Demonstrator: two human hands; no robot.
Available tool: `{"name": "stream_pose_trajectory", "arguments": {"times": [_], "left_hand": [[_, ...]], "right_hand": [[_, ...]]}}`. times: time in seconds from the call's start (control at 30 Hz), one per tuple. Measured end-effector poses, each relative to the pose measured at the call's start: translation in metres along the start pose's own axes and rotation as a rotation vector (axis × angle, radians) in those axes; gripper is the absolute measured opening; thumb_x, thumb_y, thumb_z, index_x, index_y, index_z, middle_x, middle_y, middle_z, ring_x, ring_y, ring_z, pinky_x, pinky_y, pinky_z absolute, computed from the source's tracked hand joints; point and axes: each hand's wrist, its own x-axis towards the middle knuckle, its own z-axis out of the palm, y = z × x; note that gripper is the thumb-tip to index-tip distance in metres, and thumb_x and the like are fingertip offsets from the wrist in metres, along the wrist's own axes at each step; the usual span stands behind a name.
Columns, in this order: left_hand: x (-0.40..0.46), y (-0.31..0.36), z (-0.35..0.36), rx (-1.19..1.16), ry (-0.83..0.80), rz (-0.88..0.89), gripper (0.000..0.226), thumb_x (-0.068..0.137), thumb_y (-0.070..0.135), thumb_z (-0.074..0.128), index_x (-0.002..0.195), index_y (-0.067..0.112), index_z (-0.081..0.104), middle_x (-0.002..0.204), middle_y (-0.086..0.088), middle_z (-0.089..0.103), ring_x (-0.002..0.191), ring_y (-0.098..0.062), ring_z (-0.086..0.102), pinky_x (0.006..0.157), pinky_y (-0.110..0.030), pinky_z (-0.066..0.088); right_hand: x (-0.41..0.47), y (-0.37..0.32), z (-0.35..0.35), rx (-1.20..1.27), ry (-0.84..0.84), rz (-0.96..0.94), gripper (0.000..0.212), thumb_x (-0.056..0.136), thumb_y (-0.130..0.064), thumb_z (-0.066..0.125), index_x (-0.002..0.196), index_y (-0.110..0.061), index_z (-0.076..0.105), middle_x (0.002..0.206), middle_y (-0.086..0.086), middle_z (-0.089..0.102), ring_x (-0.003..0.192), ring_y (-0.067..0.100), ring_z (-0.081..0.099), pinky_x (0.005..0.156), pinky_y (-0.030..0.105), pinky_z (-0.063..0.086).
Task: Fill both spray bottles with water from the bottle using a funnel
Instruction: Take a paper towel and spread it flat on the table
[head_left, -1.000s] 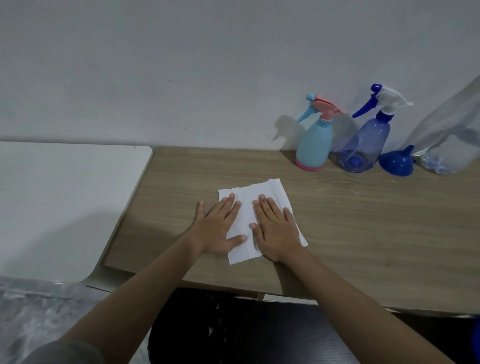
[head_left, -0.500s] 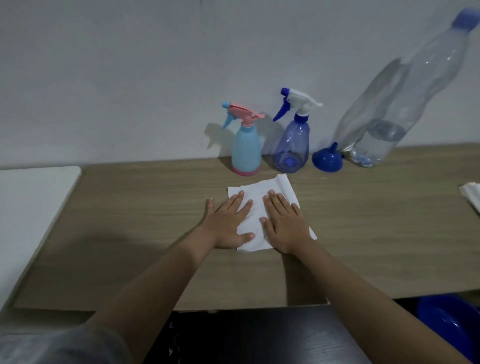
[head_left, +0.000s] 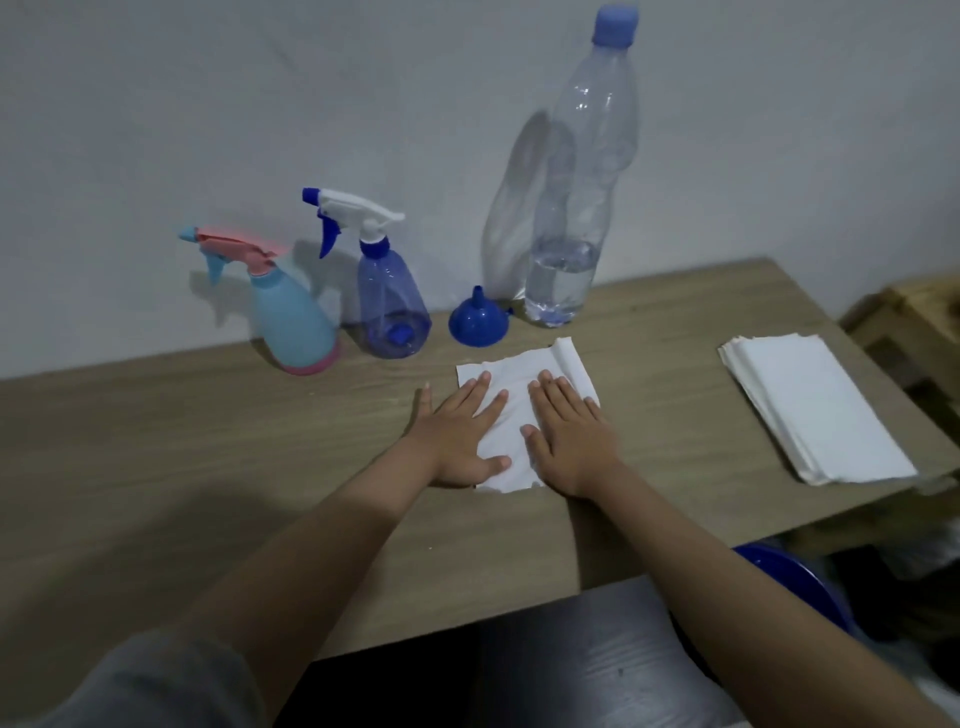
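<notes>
Hands (head_left: 514, 431) flat, funnel (head_left: 478, 323) beyond

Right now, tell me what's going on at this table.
A person has both hands flat on a white paper towel: the left hand and right hand press it onto the wooden table. Behind it stand a light blue spray bottle, a dark blue spray bottle, an upside-down funnel and a capped, partly filled water bottle. Neither sprayer is off, so filling has not begun.

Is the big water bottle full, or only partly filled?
Partly filled. The water bottle stands upright by the wall with its blue cap on; water shows only in its lowest part, and the clear body above looks empty.
</notes>
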Motion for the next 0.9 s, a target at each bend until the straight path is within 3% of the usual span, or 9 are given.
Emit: {"name": "stream_pose_trajectory", "arguments": {"times": [0.27, 0.43, 0.57, 0.9], "left_hand": [[0.048, 0.098, -0.011, 0.067, -0.030, 0.102, 0.087, 0.084, 0.070, 0.033, 0.149, 0.031, -0.011, 0.156, 0.000, -0.024, 0.146, -0.016, -0.013, 0.109, -0.065, -0.007], [0.050, 0.130, -0.005, 0.076, -0.040, 0.152, 0.090, 0.082, 0.072, 0.033, 0.149, 0.031, -0.011, 0.156, 0.000, -0.025, 0.145, -0.016, -0.013, 0.109, -0.065, -0.010], [0.033, 0.137, 0.003, 0.084, -0.049, 0.169, 0.091, 0.081, 0.073, 0.033, 0.149, 0.031, -0.011, 0.156, 0.002, -0.025, 0.145, -0.015, -0.013, 0.108, -0.065, -0.011], [-0.055, 0.073, 0.032, 0.011, -0.028, 0.135, 0.094, 0.077, 0.077, 0.034, 0.148, 0.035, -0.012, 0.155, 0.008, -0.026, 0.144, -0.009, -0.015, 0.108, -0.065, -0.008]], "right_hand": [[-0.042, 0.096, -0.020, 0.001, 0.020, 0.120, 0.069, 0.092, -0.053, 0.010, 0.153, -0.022, 0.000, 0.161, -0.004, -0.006, 0.149, 0.013, -0.007, 0.118, 0.038, 0.001], [-0.076, 0.116, -0.021, -0.007, 0.029, 0.181, 0.074, 0.087, -0.057, 0.001, 0.153, -0.023, -0.001, 0.161, -0.004, -0.008, 0.148, 0.014, -0.008, 0.118, 0.042, 0.000], [-0.098, 0.106, -0.016, -0.012, 0.023, 0.237, 0.069, 0.090, -0.051, 0.007, 0.153, -0.024, -0.002, 0.161, -0.006, -0.009, 0.148, 0.012, -0.009, 0.118, 0.046, 0.000], [-0.127, 0.009, 0.018, -0.054, 0.023, 0.187, 0.079, 0.081, -0.057, -0.009, 0.152, -0.024, -0.003, 0.161, -0.005, -0.009, 0.149, 0.013, -0.006, 0.117, 0.049, 0.005]]}}
